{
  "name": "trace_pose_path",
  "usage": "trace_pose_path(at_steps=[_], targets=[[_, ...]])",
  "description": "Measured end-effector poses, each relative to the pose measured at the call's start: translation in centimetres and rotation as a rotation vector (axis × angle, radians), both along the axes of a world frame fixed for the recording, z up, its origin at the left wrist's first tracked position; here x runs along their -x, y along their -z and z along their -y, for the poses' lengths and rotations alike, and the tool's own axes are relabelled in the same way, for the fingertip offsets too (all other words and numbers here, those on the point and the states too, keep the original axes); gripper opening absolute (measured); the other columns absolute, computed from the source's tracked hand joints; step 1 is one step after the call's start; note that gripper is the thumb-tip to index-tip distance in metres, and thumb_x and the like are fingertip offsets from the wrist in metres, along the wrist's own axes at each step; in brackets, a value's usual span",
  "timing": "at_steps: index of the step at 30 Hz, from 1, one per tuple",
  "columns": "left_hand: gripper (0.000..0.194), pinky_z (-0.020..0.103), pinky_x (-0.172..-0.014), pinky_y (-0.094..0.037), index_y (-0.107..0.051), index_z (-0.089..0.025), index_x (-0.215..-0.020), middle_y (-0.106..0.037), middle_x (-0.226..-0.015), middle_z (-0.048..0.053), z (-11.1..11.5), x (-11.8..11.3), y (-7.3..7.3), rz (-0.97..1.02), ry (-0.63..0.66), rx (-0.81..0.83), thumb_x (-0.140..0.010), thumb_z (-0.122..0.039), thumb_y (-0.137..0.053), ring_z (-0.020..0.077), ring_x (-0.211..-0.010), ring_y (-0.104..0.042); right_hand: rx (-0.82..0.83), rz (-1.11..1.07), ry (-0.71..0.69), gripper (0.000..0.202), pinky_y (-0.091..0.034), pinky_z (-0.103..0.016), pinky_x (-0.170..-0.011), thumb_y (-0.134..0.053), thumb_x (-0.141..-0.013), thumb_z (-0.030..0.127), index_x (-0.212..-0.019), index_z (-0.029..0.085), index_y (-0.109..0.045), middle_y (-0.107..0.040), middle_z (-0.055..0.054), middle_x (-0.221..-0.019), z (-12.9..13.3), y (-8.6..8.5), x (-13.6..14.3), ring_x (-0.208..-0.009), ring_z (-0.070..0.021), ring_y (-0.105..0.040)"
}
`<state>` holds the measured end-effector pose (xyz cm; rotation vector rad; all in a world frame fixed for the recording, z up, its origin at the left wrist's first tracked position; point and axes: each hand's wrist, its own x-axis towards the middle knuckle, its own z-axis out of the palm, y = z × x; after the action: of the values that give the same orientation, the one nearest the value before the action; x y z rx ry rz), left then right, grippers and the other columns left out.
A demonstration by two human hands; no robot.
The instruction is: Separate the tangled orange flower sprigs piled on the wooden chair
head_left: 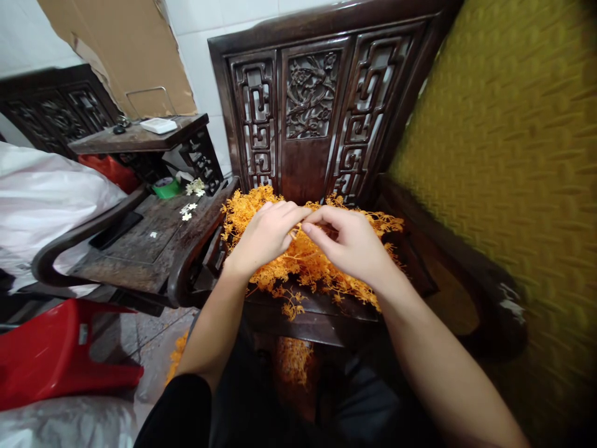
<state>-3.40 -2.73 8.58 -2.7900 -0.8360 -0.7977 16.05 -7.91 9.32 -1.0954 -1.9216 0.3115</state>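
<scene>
A heap of orange artificial flower sprigs [298, 261] is spread over the seat of a dark carved wooden chair [305, 165]. My left hand [268, 236] is above the heap, its fingers curled and closed around a thin orange stem that shows just below the fingertips. Close beside it, my right hand [352, 242] pinches with thumb and index finger at the same spot. The fingertips of both hands nearly meet. What lies between the right fingertips is too small to make out fully, but it looks like part of the orange sprig.
To the left, a wooden bench seat [140, 236] carries a green tape roll [166, 186] and small white flowers [189, 211]. A red plastic stool [60, 354] stands lower left, near white sacks [51, 205]. Yellow textured padding [508, 143] rises on the right.
</scene>
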Motion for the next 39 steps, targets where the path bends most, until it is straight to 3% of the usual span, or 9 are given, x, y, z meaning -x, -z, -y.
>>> trace_pose_path(at_steps=[4, 9, 13, 18, 23, 29, 33, 37, 39], targets=[[0.01, 0.035, -0.078, -0.046, -0.064, -0.017, -0.098, -0.068, -0.095, 0.006, 0.3, -0.5, 0.2, -0.011, -0.119, -0.082, -0.099, -0.018, -0.055, 0.022, -0.089, -0.062, -0.06, 0.019, -0.005, 0.014, -0.044, -0.03, -0.073, -0.06, -0.097, 0.019, -0.087, 0.017, -0.071, -0.071, -0.004, -0.083, -0.1, 0.1, 0.1, -0.075, -0.017, -0.062], [0.013, 0.034, -0.066, -0.04, -0.062, -0.018, -0.088, -0.066, -0.084, 0.004, -0.4, -1.1, 1.5, -0.002, -0.198, -0.158, -0.098, -0.017, -0.054, 0.0193, -0.076, -0.059, 0.015, 0.052, 0.046, 0.022, -0.04, -0.03, -0.067, -0.065, -0.097, 0.033, -0.081, 0.018, -0.067, -0.07, -0.002, -0.075, 0.2, 0.4, 0.8, -0.065, -0.0149, -0.056], [0.022, 0.034, -0.064, -0.037, -0.06, -0.019, -0.082, -0.064, -0.077, 0.004, -1.7, -1.4, 3.0, 0.064, -0.14, -0.261, -0.102, -0.023, -0.05, 0.0188, -0.071, -0.057, 0.103, 0.023, 0.112, 0.027, -0.037, -0.029, -0.063, -0.067, -0.096, 0.036, -0.076, 0.018, -0.07, -0.067, 0.001, -0.064, 0.2, 0.9, 1.3, -0.055, -0.0127, -0.05], [0.032, 0.034, -0.064, -0.034, -0.055, -0.021, -0.074, -0.06, -0.069, 0.004, -2.7, -1.4, 3.9, 0.137, -0.087, -0.337, -0.103, -0.026, -0.041, 0.0184, -0.066, -0.053, 0.115, -0.096, 0.119, 0.018, -0.045, -0.031, -0.068, -0.069, -0.093, 0.031, -0.085, 0.019, -0.079, -0.079, -0.002, -0.077, 0.4, 1.4, 1.7, -0.062, -0.0159, -0.063], [0.033, 0.036, -0.061, -0.033, -0.05, -0.023, -0.07, -0.056, -0.063, 0.004, -2.8, -1.4, 3.9, 0.252, -0.03, -0.281, -0.099, -0.036, -0.04, 0.019, -0.061, -0.051, 0.102, -0.15, 0.058, 0.016, -0.049, -0.031, -0.068, -0.07, -0.092, 0.028, -0.084, 0.018, -0.079, -0.081, -0.003, -0.08, 0.9, 0.9, 1.7, -0.066, -0.017, -0.069], [0.057, 0.035, -0.058, -0.033, -0.039, -0.025, -0.065, -0.047, -0.056, 0.002, -3.4, -2.4, 4.4, 0.359, 0.083, -0.198, -0.105, -0.062, -0.021, 0.0182, -0.055, -0.048, 0.01, -0.275, -0.036, 0.016, -0.054, -0.03, -0.07, -0.07, -0.092, 0.022, -0.077, 0.018, -0.074, -0.08, -0.003, -0.083, 0.8, 1.7, 2.5, -0.071, -0.0164, -0.071], [0.059, 0.035, -0.061, -0.034, -0.039, -0.025, -0.064, -0.045, -0.057, 0.001, -5.1, -1.6, 5.0, 0.326, -0.021, -0.127, -0.105, -0.066, -0.026, 0.0177, -0.057, -0.047, -0.104, -0.187, 0.068, 0.021, -0.044, -0.03, -0.054, -0.071, -0.091, 0.026, -0.071, 0.02, -0.071, -0.071, 0.0, -0.063, 2.0, 1.6, 2.7, -0.05, -0.0131, -0.057], [0.059, 0.033, -0.059, -0.03, -0.035, -0.025, -0.065, -0.04, -0.057, -0.001, -7.3, 1.1, 5.6, 0.558, -0.29, -0.035, -0.106, -0.067, -0.024, 0.0156, -0.055, -0.042, -0.197, -0.279, 0.204, 0.013, -0.038, -0.032, -0.049, -0.08, -0.087, 0.029, -0.076, 0.025, -0.076, -0.069, -0.001, -0.062, 4.4, -0.9, 0.7, -0.05, -0.0155, -0.054], [0.059, 0.032, -0.059, -0.031, -0.032, -0.025, -0.066, -0.038, -0.058, -0.002, -7.2, 1.5, 5.2, 0.635, -0.321, 0.005, -0.106, -0.068, -0.025, 0.0147, -0.055, -0.041, -0.15, -0.379, 0.191, 0.015, -0.032, -0.031, -0.046, -0.084, -0.085, 0.031, -0.074, 0.025, -0.075, -0.062, 0.001, -0.057, 4.8, -1.9, -0.5, -0.047, -0.0136, -0.046]])
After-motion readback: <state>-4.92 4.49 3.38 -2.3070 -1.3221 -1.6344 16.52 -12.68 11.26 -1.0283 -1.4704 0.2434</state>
